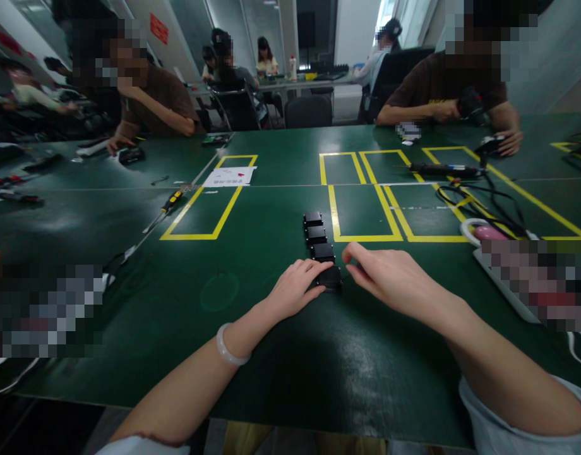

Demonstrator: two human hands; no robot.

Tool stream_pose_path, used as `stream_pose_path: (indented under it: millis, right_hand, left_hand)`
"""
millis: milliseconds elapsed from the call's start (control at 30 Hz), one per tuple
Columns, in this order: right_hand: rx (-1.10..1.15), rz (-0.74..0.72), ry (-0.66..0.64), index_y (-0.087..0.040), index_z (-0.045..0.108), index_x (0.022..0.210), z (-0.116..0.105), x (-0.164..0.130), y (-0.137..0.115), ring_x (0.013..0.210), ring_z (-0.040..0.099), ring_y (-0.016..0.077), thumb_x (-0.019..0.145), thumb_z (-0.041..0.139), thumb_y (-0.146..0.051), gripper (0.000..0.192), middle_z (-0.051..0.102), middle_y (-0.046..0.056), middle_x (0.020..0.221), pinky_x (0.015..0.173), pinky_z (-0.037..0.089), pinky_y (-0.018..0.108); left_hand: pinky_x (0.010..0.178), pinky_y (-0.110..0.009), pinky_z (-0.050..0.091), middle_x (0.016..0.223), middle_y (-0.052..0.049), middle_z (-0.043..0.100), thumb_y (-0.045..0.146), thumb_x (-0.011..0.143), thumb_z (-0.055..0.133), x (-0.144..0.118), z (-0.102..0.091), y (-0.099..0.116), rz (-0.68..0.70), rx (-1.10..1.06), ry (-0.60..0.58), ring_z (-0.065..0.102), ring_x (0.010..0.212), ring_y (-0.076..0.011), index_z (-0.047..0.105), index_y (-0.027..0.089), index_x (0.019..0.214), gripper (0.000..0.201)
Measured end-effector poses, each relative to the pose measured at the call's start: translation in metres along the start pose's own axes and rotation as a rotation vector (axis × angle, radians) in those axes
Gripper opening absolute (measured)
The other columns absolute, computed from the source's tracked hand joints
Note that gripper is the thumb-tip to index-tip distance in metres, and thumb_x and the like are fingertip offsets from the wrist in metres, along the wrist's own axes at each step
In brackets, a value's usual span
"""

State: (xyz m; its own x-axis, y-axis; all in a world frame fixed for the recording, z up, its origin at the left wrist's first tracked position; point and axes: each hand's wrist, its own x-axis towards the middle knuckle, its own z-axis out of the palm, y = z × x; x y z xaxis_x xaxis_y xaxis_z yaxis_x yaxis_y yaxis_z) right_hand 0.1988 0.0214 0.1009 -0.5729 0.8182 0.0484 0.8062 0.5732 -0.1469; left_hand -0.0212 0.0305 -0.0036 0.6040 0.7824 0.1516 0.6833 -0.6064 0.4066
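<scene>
Several small black box-shaped blocks (316, 234) stand in a column on the green table, with small pale points along their sides. My left hand (295, 287) grips the nearest black block (329, 278), fingers along its far edge and thumb at its near left corner. Just right of that block, my right hand (380, 268) is closed in a pinch, thumb against curled fingers. A thin dark line shows between its fingertips and the block; what it is, I cannot make out. A pale bracelet (232, 345) circles my left wrist.
Yellow tape rectangles (366, 239) mark the green table (281, 354). A yellow-black screwdriver (172, 201) and a paper sheet (230, 176) lie left. At right are a black pen-shaped tool (444, 170), dark cables (499, 196) and a blurred phone-like item (508, 287). Two people sit opposite.
</scene>
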Motion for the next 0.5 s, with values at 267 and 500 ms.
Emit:
stream_pose_path:
  millis: [267,500]
  right_hand:
    - [0.022,0.002,-0.001,-0.021,0.047,0.098,-0.0017,-0.0002,-0.0018,0.064,0.060,0.0167,0.096,0.037,-0.035,0.017,0.064,0.000,0.074,0.052,0.026,0.025]
    - [-0.011,0.005,-0.034,-0.021,0.047,0.100,0.0001,0.0007,-0.0011,0.065,0.062,0.0176,0.097,0.035,-0.031,0.016,0.065,0.001,0.075,0.052,0.025,0.026]
  left_hand:
    - [0.092,-0.039,0.043,0.123,-0.006,0.051,0.033,0.094,0.050,0.0000,0.0008,-0.0004,0.002,0.001,0.006,0.049,0.106,-0.0234,0.035,0.028,0.140,0.048]
    - [0.093,-0.039,0.043,0.123,-0.006,0.051,0.033,0.094,0.050,-0.0002,-0.0004,0.0012,0.003,0.002,0.007,0.049,0.107,-0.0235,0.035,0.029,0.140,0.048]
